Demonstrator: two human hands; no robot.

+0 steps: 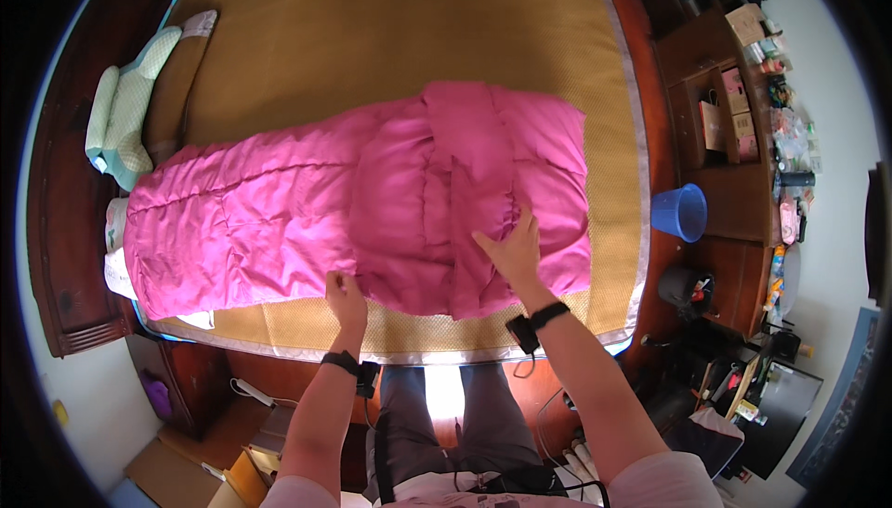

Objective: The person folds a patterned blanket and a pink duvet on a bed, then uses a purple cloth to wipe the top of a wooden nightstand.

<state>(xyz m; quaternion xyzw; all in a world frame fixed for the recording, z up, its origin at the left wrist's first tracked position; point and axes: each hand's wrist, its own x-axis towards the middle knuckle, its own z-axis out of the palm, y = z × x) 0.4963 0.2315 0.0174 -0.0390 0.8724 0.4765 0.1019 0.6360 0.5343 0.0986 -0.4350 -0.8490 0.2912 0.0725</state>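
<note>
A pink quilt (269, 211) lies lengthwise across the bed, its right part folded over itself in layers with a raised flap. My left hand (345, 294) is closed at the quilt's near edge, fingers pinched on the fabric beside the start of the folded part. On top of the folded layers rests my right hand (513, 246), thumb and fingers spread apart against the bunched cloth. Its fingertips partly blend into the creases. Each wrist wears a black strap with a small black box.
A tan woven mat (372, 25) covers the bed. Green pillows (130, 109) and a brown pillow (184, 71) lie by the headboard at left. Beyond the bed's right side are a blue bin (680, 213) and a cluttered wooden cabinet (725, 201). My legs stand against the near edge.
</note>
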